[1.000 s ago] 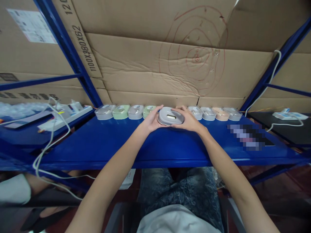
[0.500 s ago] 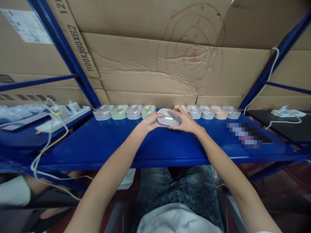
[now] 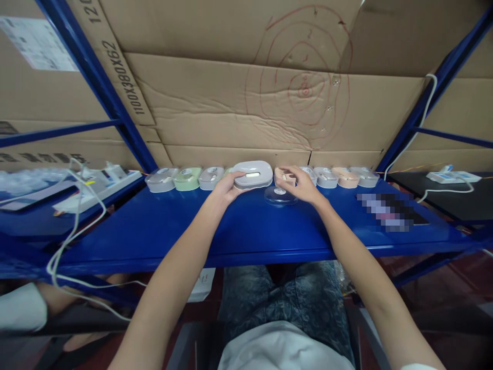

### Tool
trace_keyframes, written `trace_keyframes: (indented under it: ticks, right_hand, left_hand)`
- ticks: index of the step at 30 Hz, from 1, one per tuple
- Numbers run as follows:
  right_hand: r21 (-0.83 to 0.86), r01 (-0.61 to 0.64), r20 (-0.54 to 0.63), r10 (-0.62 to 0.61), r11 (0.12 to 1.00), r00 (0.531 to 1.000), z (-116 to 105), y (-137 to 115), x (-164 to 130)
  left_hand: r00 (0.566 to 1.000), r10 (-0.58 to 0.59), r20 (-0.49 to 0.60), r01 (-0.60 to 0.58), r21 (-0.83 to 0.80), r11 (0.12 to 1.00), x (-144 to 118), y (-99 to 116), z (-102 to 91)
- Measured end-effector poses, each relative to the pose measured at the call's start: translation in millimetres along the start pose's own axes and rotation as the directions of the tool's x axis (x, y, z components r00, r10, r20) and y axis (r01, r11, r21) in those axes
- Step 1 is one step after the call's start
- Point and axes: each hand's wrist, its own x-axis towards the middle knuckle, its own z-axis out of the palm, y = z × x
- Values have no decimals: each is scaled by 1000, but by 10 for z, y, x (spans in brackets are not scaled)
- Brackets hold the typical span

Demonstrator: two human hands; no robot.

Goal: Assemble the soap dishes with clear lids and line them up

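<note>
My left hand [image 3: 226, 189] is closed on the near-left edge of a grey oval box [image 3: 260, 180]. A small white bar lies in the middle of its top. The box is tilted towards me, just above the blue shelf at the back. On the shelf below and right of it rests a clear plastic lid [image 3: 278, 198] with a round label. Over the lid's right edge, my right hand [image 3: 304, 186] has its fingers apart, thumb close to the lid; whether it touches is unclear. An orange box [image 3: 284, 176] is partly hidden behind those fingers.
Several grey, green and orange lidded boxes [image 3: 188, 179] line the back of the blue shelf [image 3: 246, 231], against cardboard. A pixelated flat object [image 3: 389, 211] lies at right. White cables [image 3: 77, 226] hang at left, near a power strip [image 3: 103, 185].
The clear lid has come off the grey box and now lies on the shelf. My left hand has moved the box left and back; my right hand has left it and shifted slightly right.
</note>
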Motion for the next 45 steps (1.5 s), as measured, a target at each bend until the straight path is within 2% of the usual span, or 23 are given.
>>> trace_keyframes:
  ticks: [2, 5, 9, 15, 18, 21, 25, 28, 30, 32, 36, 41, 45]
  right_hand:
    - [-118, 16, 134, 0, 993, 991, -26, 27, -14]
    - [-278, 60, 341, 40, 959, 939, -1, 21, -29]
    - [-296, 106, 399, 22, 949, 917, 52, -27, -49]
    - [-194, 65, 459, 32, 979, 888, 60, -45, -76]
    - [-132, 39, 424, 21, 990, 906, 34, -12, -60]
    - [-89, -18, 328, 47, 996, 944, -39, 41, -37]
    - [-105, -95, 69, 103, 990, 992, -170, 105, -8]
    - [-79, -115, -154, 101, 990, 983, -219, 108, 6]
    - [-26, -70, -217, 63, 997, 974, -212, 78, 9]
    - [35, 2, -204, 5, 999, 979, -177, 26, 7]
    - [104, 113, -104, -102, 988, 989, -52, -91, -12]
    - [154, 183, -29, -181, 971, 983, 103, -158, -30]
    - [135, 215, -1, -216, 967, 976, 156, -167, -35]
  left_hand:
    - [997, 10, -77, -14, -46, 999, 16, 37, -45]
    - [991, 10, -133, -22, -91, 996, 28, 52, -86]
    - [989, 31, -144, -50, -130, 990, 32, 38, -94]
    - [990, 41, -137, -64, -167, 984, 61, 46, -111]
    - [989, 46, -137, -69, -172, 983, 71, 47, -127]
    - [994, 49, -94, -65, -180, 982, 67, 41, -140]
    - [998, 48, -42, -55, -199, 978, 48, 29, -125]
    - [999, 28, -17, -31, -173, 984, 25, 11, -79]
    - [1000, -10, 29, 13, -116, 993, 8, -12, -44]
    - [992, -70, 105, 75, -39, 996, -3, -45, -19]
    - [950, -185, 251, 166, 98, 981, 13, -118, -17]
    - [922, -234, 309, 183, 186, 965, 49, -160, -47]
    - [915, -246, 319, 196, 179, 964, 36, -161, -36]
